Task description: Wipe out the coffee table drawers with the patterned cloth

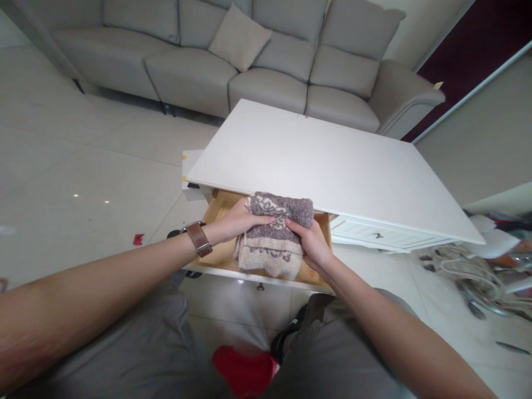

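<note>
Both my hands hold a folded grey and beige towel (274,235) over an open wooden drawer (220,252) of a white table (324,166). My left hand (236,221), with a brown watch strap on its wrist, grips the towel's left side with fingers curled over the top. My right hand (311,244) grips the towel's right side, thumb on top. The towel's far end lies partly under the table's front edge.
A grey sectional sofa (266,61) with a cushion stands behind the table. A second, closed drawer (382,235) is to the right. Cluttered items and cables (477,271) lie on the floor at right. My knees and a red object (245,368) are below.
</note>
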{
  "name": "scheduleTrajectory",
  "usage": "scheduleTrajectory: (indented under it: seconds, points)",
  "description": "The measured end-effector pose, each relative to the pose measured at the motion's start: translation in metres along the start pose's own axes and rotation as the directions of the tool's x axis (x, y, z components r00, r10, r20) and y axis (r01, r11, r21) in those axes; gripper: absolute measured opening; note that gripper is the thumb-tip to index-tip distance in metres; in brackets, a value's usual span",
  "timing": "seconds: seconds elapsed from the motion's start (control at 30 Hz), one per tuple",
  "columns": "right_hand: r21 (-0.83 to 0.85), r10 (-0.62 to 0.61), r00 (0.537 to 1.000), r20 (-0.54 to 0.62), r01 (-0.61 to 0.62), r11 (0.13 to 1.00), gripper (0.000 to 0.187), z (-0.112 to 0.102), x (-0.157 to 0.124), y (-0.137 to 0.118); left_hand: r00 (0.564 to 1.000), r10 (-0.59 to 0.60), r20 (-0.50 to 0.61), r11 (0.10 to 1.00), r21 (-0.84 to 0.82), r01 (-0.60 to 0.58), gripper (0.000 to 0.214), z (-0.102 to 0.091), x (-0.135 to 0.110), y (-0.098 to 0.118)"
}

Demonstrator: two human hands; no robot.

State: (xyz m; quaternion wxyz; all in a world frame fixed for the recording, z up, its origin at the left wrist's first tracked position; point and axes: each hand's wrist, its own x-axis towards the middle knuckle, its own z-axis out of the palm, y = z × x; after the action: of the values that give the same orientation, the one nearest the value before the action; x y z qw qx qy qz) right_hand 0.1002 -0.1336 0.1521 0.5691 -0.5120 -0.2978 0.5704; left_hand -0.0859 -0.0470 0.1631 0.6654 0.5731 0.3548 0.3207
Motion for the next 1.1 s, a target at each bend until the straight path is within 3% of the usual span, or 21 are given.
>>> scheduleTrajectory:
  seconds: [0.53, 0.83, 1.1]
  points:
    - [-0.027, -0.001, 1.000, -0.006, 0.001, 1.000, 0.052, 0.005, 0.000, 0.002, 1.000, -0.011, -0.002, 0.999, 0.044, 0.011, 0.053, -0.005, 0.003, -0.004]
    - [0.044, -0.024, 0.999, -0.040, 0.025, 0.999, 0.053, 0.006, -0.002, 0.000, 0.988, -0.114, 0.107, 0.977, -0.167, 0.131, 0.052, -0.007, 0.003, 0.000]
    - [0.027, -0.049, 0.997, -0.055, 0.050, 0.998, 0.049, 0.004, -0.001, 0.002, 0.973, -0.134, 0.190, 0.980, -0.123, 0.159, 0.066, -0.009, 0.002, -0.002]
